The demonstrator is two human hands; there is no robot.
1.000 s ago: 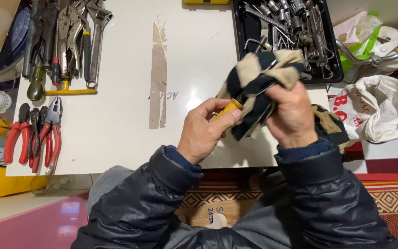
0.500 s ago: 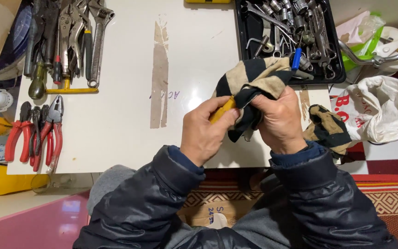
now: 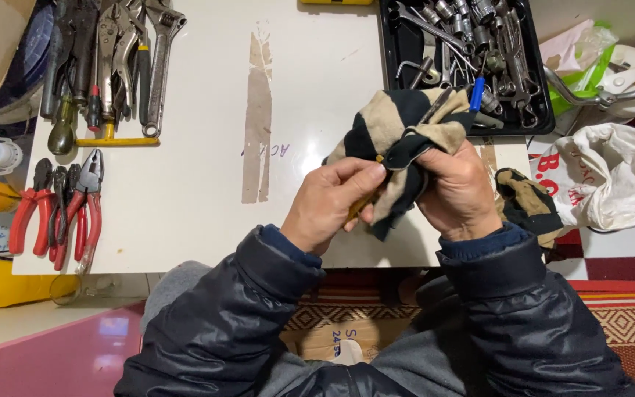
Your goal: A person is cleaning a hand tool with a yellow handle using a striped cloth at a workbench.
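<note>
My left hand (image 3: 332, 206) grips the yellow handle (image 3: 362, 206) of a small tool, most of it hidden by my fingers. My right hand (image 3: 456, 192) holds a black-and-tan striped cloth (image 3: 391, 132) wrapped around the tool's shaft. A thin metal shaft with a blue tip (image 3: 476, 95) sticks out of the cloth toward the black tray (image 3: 387, 51). Both hands hover over the front right part of the white table (image 3: 200, 184).
The black tray at the back right holds several sockets and wrenches. Pliers with red handles (image 3: 53, 213) lie at the left edge. Wrenches, locking pliers and screwdrivers (image 3: 112, 59) lie at the back left. A second striped rag (image 3: 527, 202) and white bags (image 3: 611, 176) sit to the right.
My hands and the cloth have shifted slightly left and toward me. The cloth has slid along the tool, and the blue-tipped shaft now pokes out of it.
</note>
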